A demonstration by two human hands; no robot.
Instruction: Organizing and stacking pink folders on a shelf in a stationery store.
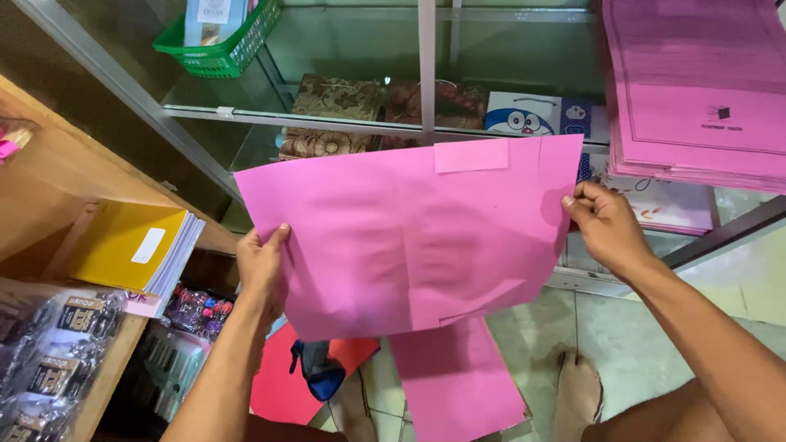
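Holding a large pink sheet point(409, 237) of paper spread in mid-air, both hands grip its opposite side edges. Left hand point(264, 266) clasps the sheet's left edge, thumb on the front face and fingers curled behind, so the paper is pinched between them. Right hand point(602, 223) pinches the right edge near the upper corner, fingertips bunched together on the paper. The sheet shows a small folded flap at its top edge and faint creases across the lower half; it hangs in front of a glass display cabinet point(344, 65). Below it, a second pink strip point(458, 381) lies on the tiled floor point(622, 327), beside a red sheet point(286, 389) with a dark blue object on it. A stack of pink printed sheets point(696, 90) rests on the cabinet top at upper right. A green basket point(225, 41) sits on the cabinet's upper shelf. At left, yellow notebooks point(135, 245) lie stacked on a wooden shelf point(49, 172).
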